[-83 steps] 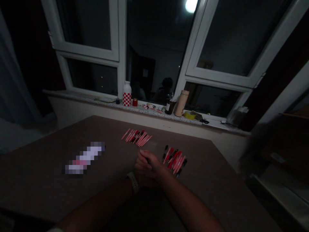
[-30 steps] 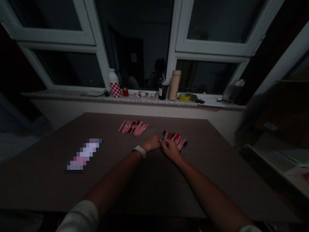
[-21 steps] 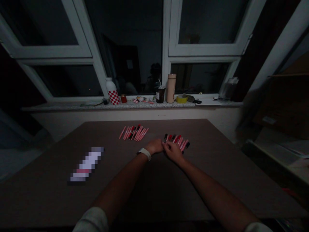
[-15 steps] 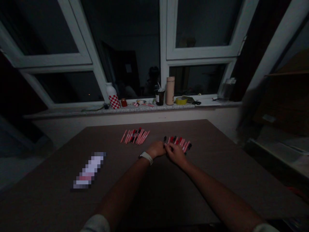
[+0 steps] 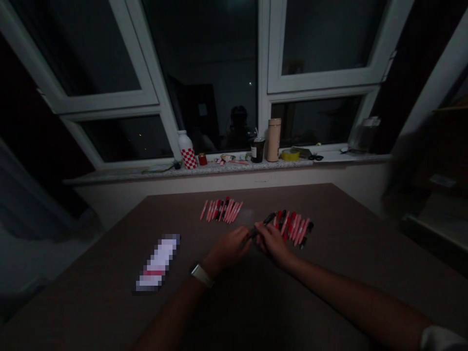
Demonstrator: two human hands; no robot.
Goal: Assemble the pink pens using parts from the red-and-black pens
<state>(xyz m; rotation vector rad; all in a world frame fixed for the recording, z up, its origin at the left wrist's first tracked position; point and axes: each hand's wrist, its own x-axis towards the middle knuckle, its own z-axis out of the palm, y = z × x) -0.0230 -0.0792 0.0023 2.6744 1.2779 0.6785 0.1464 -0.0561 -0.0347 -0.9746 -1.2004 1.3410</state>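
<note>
A black pen [image 5: 270,218] slants between my two hands above the table. My left hand [image 5: 230,247], with a watch on its wrist, has its fingers closed around the pen's near end. Closed on the middle of the same pen is my right hand [image 5: 275,243], which partly covers it. Just beyond and right of the right hand lies a group of pink, red and black pens [image 5: 300,230]. Another row of pink, red and black pens [image 5: 222,210] lies side by side farther left, apart from both hands.
A pixelated, phone-shaped object [image 5: 159,263] rests on the brown table [image 5: 109,243] at left. Along the windowsill [image 5: 219,169] stand a checkered bottle [image 5: 189,153], a small red jar [image 5: 202,159], a cup with a straw [image 5: 257,151], a beige flask [image 5: 274,140] and yellow tape [image 5: 290,155].
My hands have drawn back from the right group, bringing the black pen up between them. The left hand has moved nearer to me. The camera view has shifted slightly left.
</note>
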